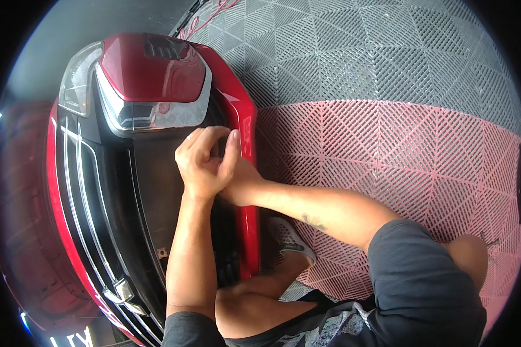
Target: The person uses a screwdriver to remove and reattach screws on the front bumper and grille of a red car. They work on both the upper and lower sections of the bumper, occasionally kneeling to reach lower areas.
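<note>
My left hand (204, 163) is over the dark panel at the front of a red car, below a chrome-trimmed corner piece (173, 115). Its fingers curl inward and its thumb points up; whatever they may hold is hidden. My right hand (240, 182) reaches in from the right, partly behind the left one, close to the red bumper edge (248, 124). The left hand covers the right hand's fingers. Both hands are nearest to the black front panel (156, 173), beside the grille with its chrome strips (92, 202).
A clear headlight (75, 87) sits at the far left of a glossy red panel (150, 72). A small metal clip (162, 253) shows on the black front. A red cord (205, 23) lies at the top. Grey and pink slatted floor tiles (341, 139) spread to the right; my shoe (295, 240) is beside the bumper.
</note>
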Demonstrator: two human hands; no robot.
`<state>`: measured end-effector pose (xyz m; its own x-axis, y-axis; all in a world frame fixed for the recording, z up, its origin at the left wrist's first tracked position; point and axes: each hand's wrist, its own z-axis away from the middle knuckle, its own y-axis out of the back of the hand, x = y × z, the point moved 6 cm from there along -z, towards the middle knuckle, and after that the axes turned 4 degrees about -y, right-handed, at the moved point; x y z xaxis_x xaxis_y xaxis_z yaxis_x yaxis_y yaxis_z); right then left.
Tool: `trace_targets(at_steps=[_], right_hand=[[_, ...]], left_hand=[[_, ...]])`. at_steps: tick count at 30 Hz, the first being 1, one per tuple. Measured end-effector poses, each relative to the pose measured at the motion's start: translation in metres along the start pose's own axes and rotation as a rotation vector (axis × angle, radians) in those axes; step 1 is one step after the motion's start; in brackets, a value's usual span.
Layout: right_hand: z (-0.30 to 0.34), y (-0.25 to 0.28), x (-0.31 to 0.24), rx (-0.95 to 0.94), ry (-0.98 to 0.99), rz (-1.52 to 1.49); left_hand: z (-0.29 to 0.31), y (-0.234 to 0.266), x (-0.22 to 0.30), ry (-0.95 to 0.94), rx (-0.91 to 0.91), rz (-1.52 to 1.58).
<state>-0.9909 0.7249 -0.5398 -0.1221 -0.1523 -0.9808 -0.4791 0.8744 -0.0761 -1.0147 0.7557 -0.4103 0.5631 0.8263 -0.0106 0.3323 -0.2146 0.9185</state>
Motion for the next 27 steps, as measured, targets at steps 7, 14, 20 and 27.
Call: trace_targets(at_steps=[7,14,20,27], right_hand=[[0.001,-0.023,-0.002,0.298,-0.308,-0.449],[-0.002,-0.002,-0.016,-0.013,-0.263,-0.484],[-0.008,0.067,0.034,-0.151,-0.223,-0.938],[-0.001,0.173,0.084,-0.020,-0.152,-0.675]], left_hand=[[-0.031,-0.048,-0.027,0.259,-0.441,0.179],[-0.042,0.059,-0.047,0.712,0.196,0.395],[0.020,0.162,0.025,0.394,0.471,0.291],[0.096,0.114,0.033,0.255,0.221,-0.449]])
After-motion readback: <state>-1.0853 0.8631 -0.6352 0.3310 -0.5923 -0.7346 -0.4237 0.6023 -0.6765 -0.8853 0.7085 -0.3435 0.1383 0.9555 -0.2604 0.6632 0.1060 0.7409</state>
